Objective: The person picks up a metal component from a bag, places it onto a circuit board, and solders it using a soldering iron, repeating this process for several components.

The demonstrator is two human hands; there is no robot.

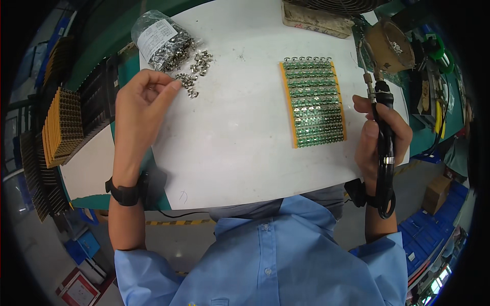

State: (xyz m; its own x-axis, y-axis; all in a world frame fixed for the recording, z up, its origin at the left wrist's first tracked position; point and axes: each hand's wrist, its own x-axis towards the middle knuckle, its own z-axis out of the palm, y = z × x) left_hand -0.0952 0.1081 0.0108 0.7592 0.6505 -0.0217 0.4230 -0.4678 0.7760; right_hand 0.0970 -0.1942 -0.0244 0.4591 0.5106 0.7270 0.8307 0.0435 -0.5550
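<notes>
My left hand (142, 104) is at the near left edge of a loose heap of small shiny metal clips (190, 81). Its thumb and forefinger are pinched together; whatever lies between them is too small to make out. Behind the heap lies a clear plastic bag (163, 43) with a white label, holding more of these pieces. At the right, my right hand (380, 130) grips a black soldering iron (386, 140) with a thin feed tube alongside, its tip pointing away from me. Between my hands, nearer the right, lies a green circuit board panel (314, 104) with yellow edges and rows of metal parts.
White paper (229, 148) covers the green bench. A round brown container (390, 46) stands beyond the iron, beside a green spool (434, 47). A worn pale block (316, 19) and a fan grille sit at the back. Stacked yellow-edged panels (64, 127) stand at the left.
</notes>
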